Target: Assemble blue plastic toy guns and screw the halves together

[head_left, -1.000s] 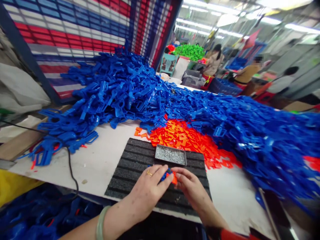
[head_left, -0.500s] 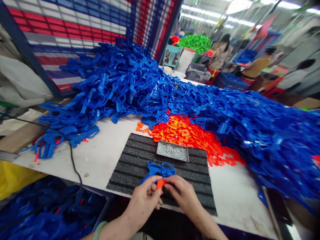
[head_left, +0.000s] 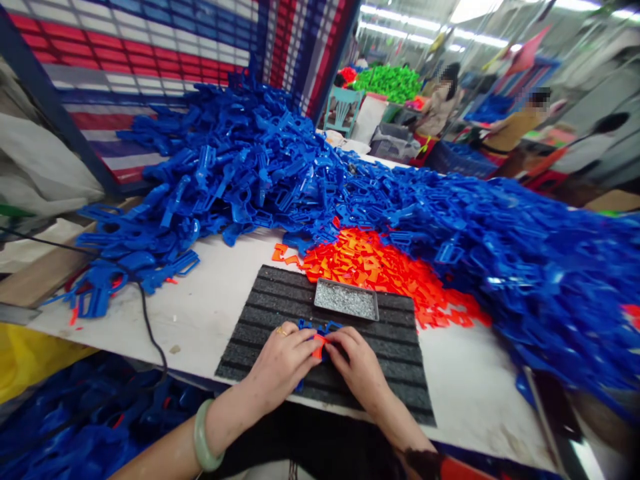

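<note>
On the dark ribbed mat (head_left: 395, 360) lies a blue plastic part (head_left: 333, 326), mostly covered by my hands. My left hand (head_left: 285, 360) is closed on an orange piece (head_left: 320, 346), over the blue part. The fingertips of my right hand (head_left: 356, 363) are pinched together at the right side of the same orange piece. A shallow tray (head_left: 346, 300) of small metallic bits stands on the mat just beyond my hands.
Behind the mat is a heap of orange pieces (head_left: 370, 263). Large piles of blue parts (head_left: 280, 160) spread behind it and to the right. A black cable (head_left: 145, 313) crosses the left, and a phone (head_left: 557, 407) lies at the right edge. People sit farther back.
Both hands have moved forward with the orange piece, onto the blue part. My left hand has turned palm down and now covers much of the blue part.
</note>
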Demonstrator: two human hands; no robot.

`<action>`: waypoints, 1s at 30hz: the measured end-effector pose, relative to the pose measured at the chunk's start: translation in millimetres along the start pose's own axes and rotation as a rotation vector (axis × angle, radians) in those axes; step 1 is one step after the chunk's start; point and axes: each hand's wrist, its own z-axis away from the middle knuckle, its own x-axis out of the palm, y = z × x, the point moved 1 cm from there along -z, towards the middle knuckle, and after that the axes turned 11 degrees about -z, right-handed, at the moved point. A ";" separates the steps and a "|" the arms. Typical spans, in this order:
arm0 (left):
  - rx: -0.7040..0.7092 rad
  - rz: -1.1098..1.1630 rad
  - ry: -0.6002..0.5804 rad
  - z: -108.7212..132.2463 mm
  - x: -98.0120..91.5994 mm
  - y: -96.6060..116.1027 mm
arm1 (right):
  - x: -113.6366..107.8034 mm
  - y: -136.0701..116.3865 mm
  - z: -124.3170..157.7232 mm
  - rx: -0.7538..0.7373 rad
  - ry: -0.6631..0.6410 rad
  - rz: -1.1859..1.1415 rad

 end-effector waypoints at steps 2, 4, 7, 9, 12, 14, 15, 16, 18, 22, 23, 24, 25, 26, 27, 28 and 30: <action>-0.002 0.009 -0.021 -1.1 -1.3 -0.7 | 0.8 1.5 -0.1 0.012 -0.006 -0.022; 0.002 0.013 -0.027 -0.8 -1.6 -1.0 | 1.0 3.1 0.3 0.018 -0.006 -0.041; 0.017 0.025 -0.024 0.6 0.2 -2.1 | 1.0 5.4 1.2 0.011 -0.001 -0.062; 0.027 0.020 -0.037 1.3 2.4 -2.8 | 1.3 6.7 1.7 -0.002 0.014 -0.067; 0.044 -0.025 -0.045 1.4 5.6 -2.9 | 2.1 7.4 1.6 -0.013 0.044 -0.066; 0.051 -0.052 -0.022 0.7 6.8 -2.4 | 2.7 7.0 0.5 -0.012 0.059 -0.066; 0.053 -0.060 -0.008 0.4 7.1 -2.2 | 2.9 6.6 -0.2 -0.011 0.066 -0.067; 0.053 -0.065 0.003 0.2 7.2 -2.0 | 3.0 6.2 -0.9 -0.011 0.071 -0.069; 0.055 -0.074 0.002 0.5 7.1 -1.7 | 3.2 5.5 -1.5 -0.015 0.073 -0.070; 0.061 -0.122 -0.040 3.4 7.5 -0.8 | 3.7 5.6 -0.2 -0.027 0.054 -0.061; 0.064 -0.140 -0.048 4.1 7.6 -0.2 | 3.9 5.9 0.3 -0.025 0.049 -0.060; 0.070 -0.159 -0.055 4.4 7.5 0.8 | 4.2 6.1 0.7 -0.024 0.047 -0.058; 0.076 -0.176 -0.063 4.5 7.4 2.2 | 4.5 6.3 1.0 -0.023 0.047 -0.055; 0.080 -0.190 -0.073 4.3 7.2 4.0 | 4.7 6.4 1.1 -0.023 0.047 -0.047; 0.080 -0.203 -0.082 4.0 6.9 6.2 | 5.0 6.5 1.1 -0.025 0.044 -0.036; 0.073 -0.216 -0.093 3.7 6.7 8.8 | 5.3 6.5 0.9 -0.029 0.039 -0.022; 0.047 -0.251 -0.127 3.3 6.9 14.1 | 5.4 6.5 -0.1 -0.043 0.028 0.012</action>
